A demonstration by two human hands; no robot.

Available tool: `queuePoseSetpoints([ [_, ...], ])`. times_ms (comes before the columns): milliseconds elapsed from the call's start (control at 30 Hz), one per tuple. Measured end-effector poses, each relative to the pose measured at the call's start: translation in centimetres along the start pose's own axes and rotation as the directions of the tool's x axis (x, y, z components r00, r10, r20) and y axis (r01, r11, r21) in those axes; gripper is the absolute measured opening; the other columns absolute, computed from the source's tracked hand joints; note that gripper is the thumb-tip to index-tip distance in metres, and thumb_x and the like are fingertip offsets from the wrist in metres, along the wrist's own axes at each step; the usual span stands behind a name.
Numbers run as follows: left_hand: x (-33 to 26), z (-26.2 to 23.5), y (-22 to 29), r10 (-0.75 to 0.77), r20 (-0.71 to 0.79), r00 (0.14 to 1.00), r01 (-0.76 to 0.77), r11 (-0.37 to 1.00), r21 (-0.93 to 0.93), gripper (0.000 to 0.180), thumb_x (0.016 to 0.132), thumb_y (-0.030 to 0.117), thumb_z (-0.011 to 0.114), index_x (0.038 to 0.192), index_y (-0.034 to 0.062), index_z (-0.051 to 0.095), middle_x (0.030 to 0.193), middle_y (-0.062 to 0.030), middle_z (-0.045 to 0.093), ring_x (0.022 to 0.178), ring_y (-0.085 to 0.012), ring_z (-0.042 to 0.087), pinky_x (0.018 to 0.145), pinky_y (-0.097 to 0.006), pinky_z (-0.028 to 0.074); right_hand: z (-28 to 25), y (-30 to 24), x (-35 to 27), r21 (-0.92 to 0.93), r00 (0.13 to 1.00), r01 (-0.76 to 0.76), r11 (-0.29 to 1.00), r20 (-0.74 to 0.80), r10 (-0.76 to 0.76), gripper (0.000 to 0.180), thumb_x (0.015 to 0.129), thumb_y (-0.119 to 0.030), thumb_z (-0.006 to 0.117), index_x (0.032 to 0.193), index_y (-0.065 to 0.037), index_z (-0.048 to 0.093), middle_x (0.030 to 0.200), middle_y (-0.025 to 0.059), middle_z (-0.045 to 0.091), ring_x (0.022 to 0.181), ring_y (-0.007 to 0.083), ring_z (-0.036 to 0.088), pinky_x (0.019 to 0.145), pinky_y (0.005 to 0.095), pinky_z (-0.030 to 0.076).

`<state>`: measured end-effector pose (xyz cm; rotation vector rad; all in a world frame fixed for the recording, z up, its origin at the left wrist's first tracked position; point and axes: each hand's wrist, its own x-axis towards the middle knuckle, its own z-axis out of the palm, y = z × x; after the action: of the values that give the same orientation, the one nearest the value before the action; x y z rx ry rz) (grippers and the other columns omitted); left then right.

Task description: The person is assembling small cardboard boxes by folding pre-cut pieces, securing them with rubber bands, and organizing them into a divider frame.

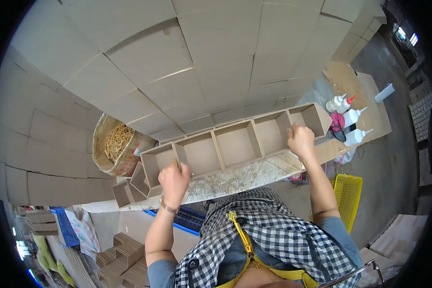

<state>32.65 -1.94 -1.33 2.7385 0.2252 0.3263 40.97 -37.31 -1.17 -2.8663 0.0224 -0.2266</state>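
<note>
A long, light-brown fibreboard box (237, 145) lies slantwise on a narrow worktop (245, 174), its open side up and its inside split into several compartments. Its right end comes to a point. My left hand (174, 180) is closed on the near edge by the leftmost divider. Farther right, my right hand (301, 140) grips the near edge beside another divider, with the fingers curled inside. Both hands partly cover the edge they hold. Smaller pieces of the same board, a square one (127, 193) and a slanted one (139, 180), sit against the left end.
An old tub (134, 156) of rubber bands (118, 142) stands at the left. White squeeze bottles (353, 117) and a pink-and-black bundle (338, 124) crowd the right end. Stacked cardboard-coloured boxes (225, 53) wall off the far side. A yellow basket (348, 194) stands below at right.
</note>
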Motion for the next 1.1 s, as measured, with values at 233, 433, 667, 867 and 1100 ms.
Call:
queuePoseSetpoints([
  [233,4.2,3.8,-1.7,-0.100,0.055,0.993,0.099,0.995,0.020,0.027,0.076,0.026,0.055,0.071,0.0003,0.060,0.066,-0.0265,0.060,0.066,-0.0429,0.061,0.065,-0.051,0.049,4.0,0.2,4.0,-0.037,0.997,-0.052,0.998,0.048,0.053,0.020,0.073,-0.018,0.059,0.073,0.001,0.066,0.074,0.0253,0.063,0.073,0.0400,0.063,0.071,0.0472,0.051],
  [433,5.3,3.6,-1.9,-0.121,0.086,0.989,0.119,0.993,0.023,0.028,0.074,0.027,0.056,0.076,0.0002,0.062,0.073,-0.0246,0.062,0.074,-0.0419,0.061,0.070,-0.050,0.048,3.7,-0.2,5.0,-0.022,0.995,-0.081,0.997,0.049,0.082,0.020,0.069,-0.014,0.058,0.075,0.002,0.068,0.079,0.0256,0.064,0.079,0.0390,0.064,0.076,0.0455,0.051],
  [667,5.4,4.6,-1.9,-0.074,0.009,0.997,0.074,0.995,0.060,0.028,0.076,0.027,0.054,0.074,-0.0002,0.061,0.071,-0.0241,0.062,0.070,-0.0427,0.061,0.069,-0.051,0.049,4.1,-0.1,4.9,-0.006,0.993,-0.089,0.996,0.082,0.089,0.024,0.066,-0.015,0.060,0.080,0.004,0.067,0.082,0.0252,0.065,0.081,0.0373,0.065,0.075,0.0454,0.051],
  [867,5.4,4.0,-1.2,-0.100,0.034,0.994,0.099,0.994,0.038,0.026,0.076,0.025,0.055,0.071,-0.0003,0.058,0.068,-0.0249,0.061,0.068,-0.0419,0.061,0.066,-0.050,0.049,2.9,0.2,5.7,0.018,0.979,-0.045,0.999,0.201,0.040,0.024,0.070,-0.013,0.054,0.080,0.005,0.068,0.084,0.0285,0.063,0.084,0.0415,0.063,0.078,0.0466,0.050],
  [1100,5.6,3.9,-1.4,-0.116,0.033,0.993,0.117,0.993,-0.016,0.025,0.076,0.024,0.054,0.072,-0.0001,0.059,0.069,-0.0249,0.061,0.069,-0.0418,0.062,0.068,-0.049,0.049,2.9,0.1,5.7,0.032,0.985,-0.068,0.997,0.164,0.062,0.025,0.075,-0.018,0.056,0.080,0.004,0.067,0.084,0.0272,0.063,0.085,0.0410,0.062,0.079,0.0475,0.049],
])
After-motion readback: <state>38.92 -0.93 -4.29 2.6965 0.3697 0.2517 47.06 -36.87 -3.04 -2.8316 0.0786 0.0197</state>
